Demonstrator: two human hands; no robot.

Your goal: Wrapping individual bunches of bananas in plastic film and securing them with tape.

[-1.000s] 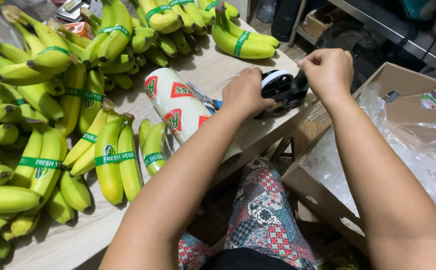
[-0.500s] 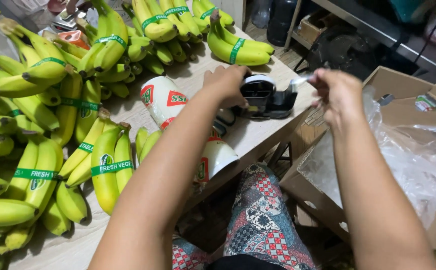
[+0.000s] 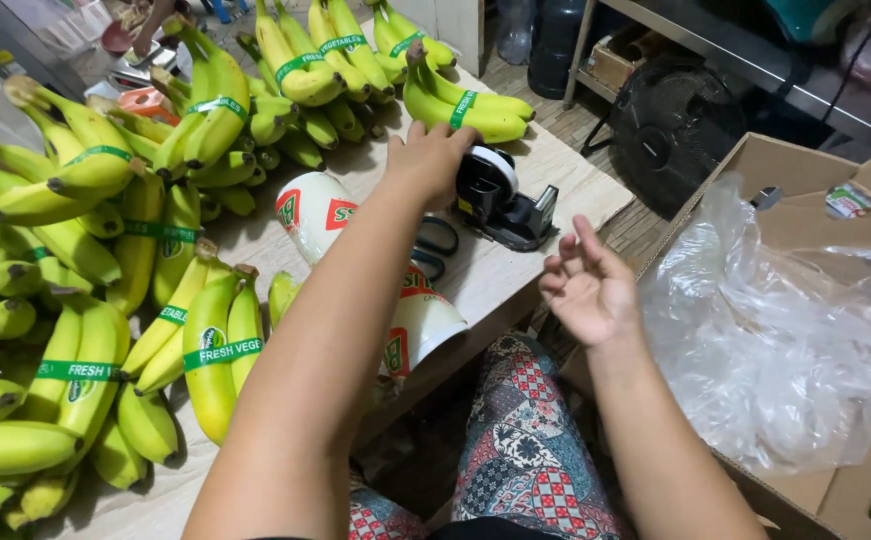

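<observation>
My left hand (image 3: 432,158) reaches across the wooden table (image 3: 566,185) and grips the back of a black tape dispenser (image 3: 512,212) with a white roll. My right hand (image 3: 586,288) hovers palm-up off the table's near corner, fingers apart, holding nothing. A white roll of printed wrap (image 3: 314,213) with red and green labels lies under my left forearm. Black-handled scissors (image 3: 438,247) lie between that roll and the dispenser.
Several bunches of green-yellow bananas (image 3: 206,330) with green bands cover the table's left and far side. A cardboard box (image 3: 801,165) lined with clear plastic (image 3: 786,330) stands at the right. A black fan (image 3: 671,125) sits beyond it. My patterned lap (image 3: 531,440) is below.
My right hand pinched something at the dispenser, pulled away to the right, then dropped lower and opened empty. My left hand stayed on the dispenser.
</observation>
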